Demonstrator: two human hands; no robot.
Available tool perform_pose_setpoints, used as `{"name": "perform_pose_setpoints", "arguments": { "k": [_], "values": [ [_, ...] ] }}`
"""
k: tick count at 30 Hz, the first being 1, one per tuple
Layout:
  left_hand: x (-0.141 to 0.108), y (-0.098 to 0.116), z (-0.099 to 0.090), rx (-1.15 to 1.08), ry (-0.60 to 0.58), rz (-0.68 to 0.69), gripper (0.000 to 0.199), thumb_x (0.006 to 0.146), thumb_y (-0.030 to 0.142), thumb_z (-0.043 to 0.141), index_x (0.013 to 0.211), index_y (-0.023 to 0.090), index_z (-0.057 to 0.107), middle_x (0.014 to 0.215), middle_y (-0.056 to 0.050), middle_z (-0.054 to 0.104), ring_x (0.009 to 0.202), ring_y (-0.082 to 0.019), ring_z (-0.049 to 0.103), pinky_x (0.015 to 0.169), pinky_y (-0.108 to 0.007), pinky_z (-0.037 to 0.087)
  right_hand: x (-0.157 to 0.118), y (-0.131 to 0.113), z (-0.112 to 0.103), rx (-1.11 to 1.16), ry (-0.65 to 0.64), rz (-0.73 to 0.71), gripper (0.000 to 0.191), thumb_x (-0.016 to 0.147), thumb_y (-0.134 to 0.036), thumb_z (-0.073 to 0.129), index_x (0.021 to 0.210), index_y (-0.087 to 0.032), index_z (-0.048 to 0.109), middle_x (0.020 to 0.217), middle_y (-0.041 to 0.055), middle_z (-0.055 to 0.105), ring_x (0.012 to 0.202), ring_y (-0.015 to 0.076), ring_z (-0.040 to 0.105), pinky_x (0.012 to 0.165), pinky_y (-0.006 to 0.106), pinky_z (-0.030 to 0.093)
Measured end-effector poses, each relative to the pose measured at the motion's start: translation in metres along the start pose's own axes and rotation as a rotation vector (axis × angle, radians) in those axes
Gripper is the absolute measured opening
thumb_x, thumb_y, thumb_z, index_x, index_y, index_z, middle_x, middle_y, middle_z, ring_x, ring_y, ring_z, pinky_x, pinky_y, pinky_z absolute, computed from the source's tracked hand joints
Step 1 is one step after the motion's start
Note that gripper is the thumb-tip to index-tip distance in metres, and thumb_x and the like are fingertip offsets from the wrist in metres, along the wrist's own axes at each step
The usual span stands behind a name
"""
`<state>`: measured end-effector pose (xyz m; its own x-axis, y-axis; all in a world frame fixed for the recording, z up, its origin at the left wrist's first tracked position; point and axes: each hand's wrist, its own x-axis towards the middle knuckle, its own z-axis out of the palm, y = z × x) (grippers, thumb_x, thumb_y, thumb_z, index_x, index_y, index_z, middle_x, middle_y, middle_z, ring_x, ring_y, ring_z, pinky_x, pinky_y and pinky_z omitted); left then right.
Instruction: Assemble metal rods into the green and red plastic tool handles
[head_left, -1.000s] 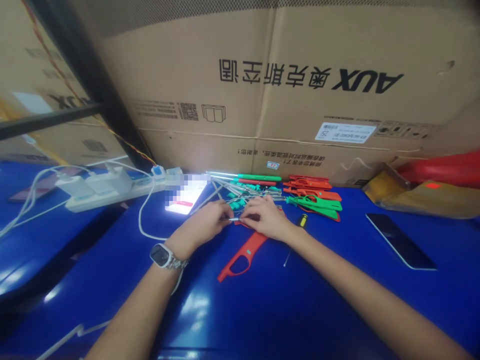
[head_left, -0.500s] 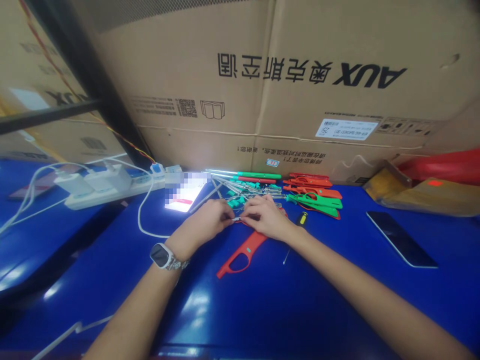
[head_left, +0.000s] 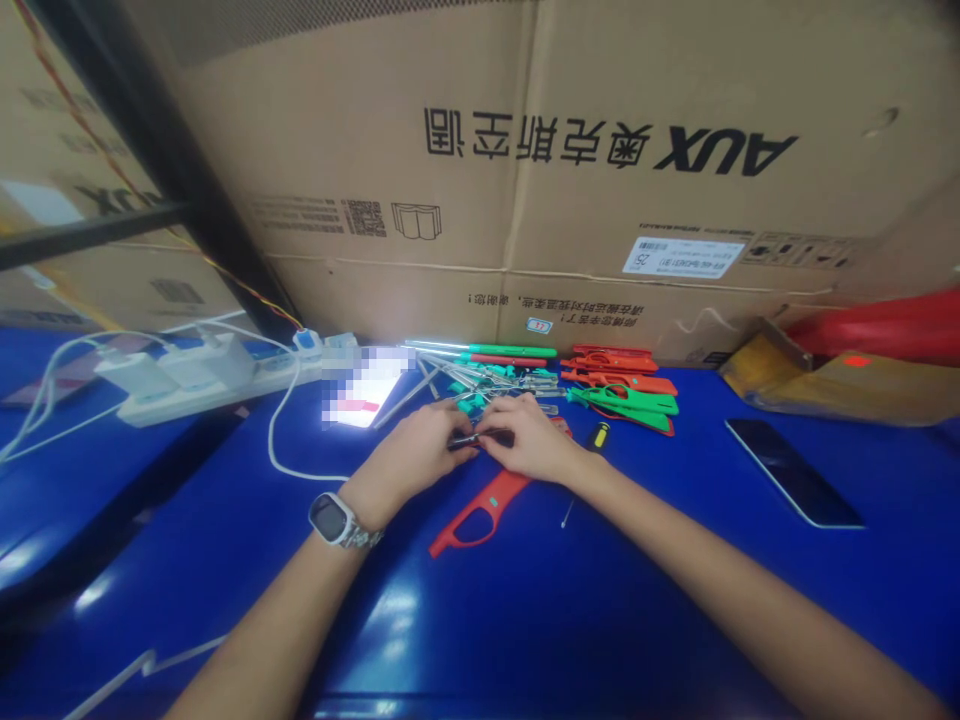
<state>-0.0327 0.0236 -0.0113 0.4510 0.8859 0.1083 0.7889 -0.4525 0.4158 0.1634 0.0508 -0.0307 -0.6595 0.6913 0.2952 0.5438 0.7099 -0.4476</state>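
Fingertips of my left hand (head_left: 424, 445) are pinched on one end of a thin dark piece (head_left: 466, 439), too small to identify. My right hand (head_left: 529, 440) is closed on its other end, so both hands meet around it. Just below them on the blue table lies a red plastic handle shell (head_left: 491, 505) with a finger opening; its upper end is under my right hand. Behind the fingers is a pile of metal rods and teal parts (head_left: 480, 380). A small screwdriver (head_left: 600, 437) with a black and yellow handle rests beside my right wrist.
Red shells (head_left: 619, 382) and green shells (head_left: 637, 402) lie at the right of the pile. A dark-screened phone (head_left: 795, 475) is farther right. A lit phone (head_left: 367, 390), white cable (head_left: 277, 440) and power strip (head_left: 225, 385) are left. A large cardboard box (head_left: 585, 200) stands behind.
The piece between my fingertips looked pale half a second ago and now looks dark. My hands stay close together in nearly the same spot; the view has shifted slightly.
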Motion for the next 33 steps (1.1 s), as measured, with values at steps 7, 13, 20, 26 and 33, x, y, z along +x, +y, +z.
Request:
{"name": "perform_pose_setpoints", "arguments": {
  "k": [7,13,20,26,33],
  "values": [
    [0.002,-0.001,-0.001,-0.001,-0.02,0.042,0.01,0.088,0.019,0.064,0.09,0.019,0.073,0.092,-0.006,0.067,0.08,-0.019,0.064,0.073,-0.029,0.048,-0.028,-0.02,-0.03,-0.089,0.02,-0.077,0.036,0.074,-0.006,0.058,0.104,-0.021,0.068,0.109,0.0067,0.065,0.107,0.0238,0.054,0.094,0.041,0.035],
    [0.001,0.001,-0.005,0.048,-0.01,0.036,0.018,0.086,0.031,0.069,0.099,0.019,0.072,0.094,-0.007,0.066,0.084,-0.022,0.064,0.076,-0.032,0.05,-0.063,-0.033,-0.029,-0.072,-0.161,-0.123,0.034,0.085,-0.039,0.069,0.114,-0.022,0.067,0.113,0.0088,0.064,0.112,0.0266,0.052,0.103,0.048,0.031],
    [0.005,0.009,0.005,0.058,0.058,0.083,0.032,0.09,0.034,0.062,0.116,0.016,0.066,0.111,-0.011,0.063,0.104,-0.026,0.062,0.09,-0.037,0.05,-0.06,-0.032,-0.028,-0.045,-0.205,-0.078,0.022,0.089,-0.04,0.067,0.1,-0.02,0.067,0.106,0.0063,0.066,0.105,0.023,0.055,0.102,0.045,0.034],
    [0.025,0.013,0.015,0.06,0.061,0.077,0.026,0.093,0.037,0.055,0.099,0.017,0.07,0.096,-0.009,0.066,0.091,-0.023,0.063,0.081,-0.034,0.05,-0.055,-0.043,-0.027,-0.1,-0.211,-0.076,0.021,0.075,-0.027,0.074,0.092,-0.019,0.064,0.095,0.005,0.069,0.092,0.0221,0.061,0.099,0.043,0.036],
    [0.046,0.027,0.015,0.07,0.049,0.013,0.018,0.089,0.029,0.059,0.088,0.017,0.073,0.086,-0.009,0.071,0.077,-0.022,0.065,0.067,-0.031,0.047,-0.07,-0.014,-0.062,0.038,0.079,0.001,0.022,0.079,-0.022,0.068,0.101,-0.023,0.069,0.095,0.0019,0.074,0.084,0.0185,0.064,0.087,0.037,0.043]
  ]
}}
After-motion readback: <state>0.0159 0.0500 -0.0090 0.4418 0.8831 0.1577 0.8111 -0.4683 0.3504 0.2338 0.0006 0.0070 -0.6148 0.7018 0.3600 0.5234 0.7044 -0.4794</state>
